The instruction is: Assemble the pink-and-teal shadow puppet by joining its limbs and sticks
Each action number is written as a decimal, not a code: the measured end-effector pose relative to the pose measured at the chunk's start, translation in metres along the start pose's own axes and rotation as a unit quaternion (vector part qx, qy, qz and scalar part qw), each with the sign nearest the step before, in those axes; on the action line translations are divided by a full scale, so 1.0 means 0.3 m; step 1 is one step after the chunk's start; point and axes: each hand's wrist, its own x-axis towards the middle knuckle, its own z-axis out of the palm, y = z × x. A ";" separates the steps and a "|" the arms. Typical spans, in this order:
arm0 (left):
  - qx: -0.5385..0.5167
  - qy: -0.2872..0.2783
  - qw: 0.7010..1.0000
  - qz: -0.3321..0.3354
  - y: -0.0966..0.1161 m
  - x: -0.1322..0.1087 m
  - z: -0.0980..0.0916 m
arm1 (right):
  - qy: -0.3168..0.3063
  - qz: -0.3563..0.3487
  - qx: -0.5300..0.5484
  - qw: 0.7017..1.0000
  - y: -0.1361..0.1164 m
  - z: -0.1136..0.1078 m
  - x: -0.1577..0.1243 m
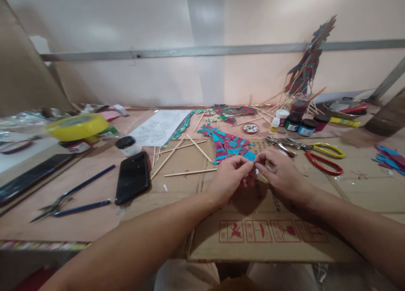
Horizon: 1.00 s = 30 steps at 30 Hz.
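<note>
My left hand (232, 177) and my right hand (280, 172) meet over the cardboard sheet (253, 248), fingertips pinched together. A tiny white piece (257, 171) shows by the right fingertips; what the pinches hold is otherwise hidden. Just beyond the fingers is a painted blue and dark red cut-out figure (232, 144); its near edge passes behind the left hand, and I cannot tell whether it is touched. Left of it, several thin wooden sticks (190, 172) lie on the cardboard.
Right: pliers (281, 144), scissors with red and yellow handles (325, 162), paint jars (306, 127). Left: black phone (133, 178), blue-handled pliers (82, 202), lidded jar (127, 146), yellow tape roll (77, 127). Behind: line drawing (160, 128), more painted cut-outs (308, 67) on sticks.
</note>
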 end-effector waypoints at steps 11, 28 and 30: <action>0.005 0.021 1.000 0.014 -0.018 0.003 0.004 | 0.030 -0.021 -0.006 0.999 0.003 0.012 -0.008; 0.133 0.036 0.990 0.035 -0.004 0.006 -0.007 | 0.018 0.009 0.002 1.000 0.017 0.033 0.000; 0.142 0.042 0.988 0.042 -0.005 0.007 -0.008 | 0.021 0.009 -0.003 1.000 0.011 0.030 -0.002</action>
